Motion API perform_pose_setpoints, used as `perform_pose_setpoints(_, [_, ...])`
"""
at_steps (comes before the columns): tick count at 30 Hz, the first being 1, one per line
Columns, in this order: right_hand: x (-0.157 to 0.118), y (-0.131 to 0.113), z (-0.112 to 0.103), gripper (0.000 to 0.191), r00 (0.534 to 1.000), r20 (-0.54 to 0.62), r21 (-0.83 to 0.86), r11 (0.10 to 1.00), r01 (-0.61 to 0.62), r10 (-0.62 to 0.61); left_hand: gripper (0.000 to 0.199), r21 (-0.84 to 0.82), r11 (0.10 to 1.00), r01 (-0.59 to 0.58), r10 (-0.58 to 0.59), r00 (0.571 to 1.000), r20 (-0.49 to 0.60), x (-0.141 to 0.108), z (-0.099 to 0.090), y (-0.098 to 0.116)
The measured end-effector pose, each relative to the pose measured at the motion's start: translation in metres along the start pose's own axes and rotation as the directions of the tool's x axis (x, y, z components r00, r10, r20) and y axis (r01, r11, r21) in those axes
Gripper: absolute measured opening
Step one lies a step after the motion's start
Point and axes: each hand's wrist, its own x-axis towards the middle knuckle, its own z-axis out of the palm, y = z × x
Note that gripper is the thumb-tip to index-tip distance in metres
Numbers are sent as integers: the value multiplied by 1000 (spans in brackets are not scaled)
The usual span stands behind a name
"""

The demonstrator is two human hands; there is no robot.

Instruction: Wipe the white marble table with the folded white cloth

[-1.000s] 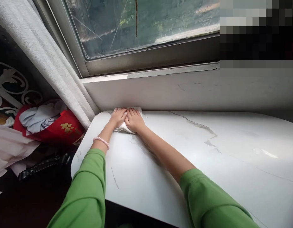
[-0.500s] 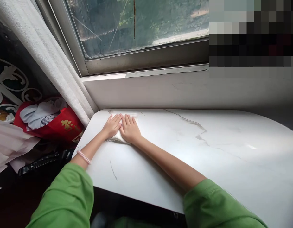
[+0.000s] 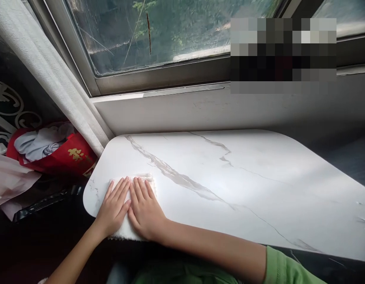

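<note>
My left hand [image 3: 113, 207] lies flat with fingers stretched out on a white cloth [image 3: 127, 232]. Beside it, my right hand [image 3: 147, 213] is also flat on the cloth, and the two touch at the fingers and thumbs. Both palms press the cloth against the white marble-patterned table [image 3: 259, 157], close to its near left edge. A fuzzy border of the cloth shows at the table's front edge, and its far edge shows past the fingertips. The hands cover most of its middle.
Left of the table, a red bag [image 3: 56, 159] holds pale fabric, with a white curtain [image 3: 49, 67] hanging behind it. A window [image 3: 170, 35] with a metal frame rises beyond the low wall [image 3: 170, 110]. A blurred block hides part of the window.
Both hands and the cloth have moved from the table's far left part back to its near left edge. The grey vein under them now shows. The view has shifted slightly right.
</note>
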Motion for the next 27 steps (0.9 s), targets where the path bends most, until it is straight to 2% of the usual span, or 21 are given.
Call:
perform_pose_setpoints(5, [5,0,0,63,1000,7,46,999,-12,12,58,-23,1000,-2,3,999,40,3,-2,-7])
perform_pose_setpoints(9, [34,7,11,65,1000,3,61,998,-31,31,55,-38,999,28,-24,996,80,21,-2,-37])
perform_pose_setpoints(12, [75,18,26,65,998,-2,36,997,-63,63,55,-41,998,45,-41,996,83,50,-1,-76])
perform_pose_setpoints(16, [139,41,46,65,988,-40,3,988,-152,152,56,-67,997,42,-37,996,85,102,2,-133])
perform_pose_setpoints(19, [177,59,56,65,977,-61,-2,979,-205,204,55,-77,996,35,-30,997,74,138,7,-166])
perform_pose_setpoints(23, [212,82,63,64,975,-49,-6,976,-219,218,56,-85,995,48,-43,997,59,171,14,-195])
perform_pose_setpoints(27, [234,100,67,63,969,-61,-6,971,-238,238,54,-69,996,54,-50,997,60,195,19,-210])
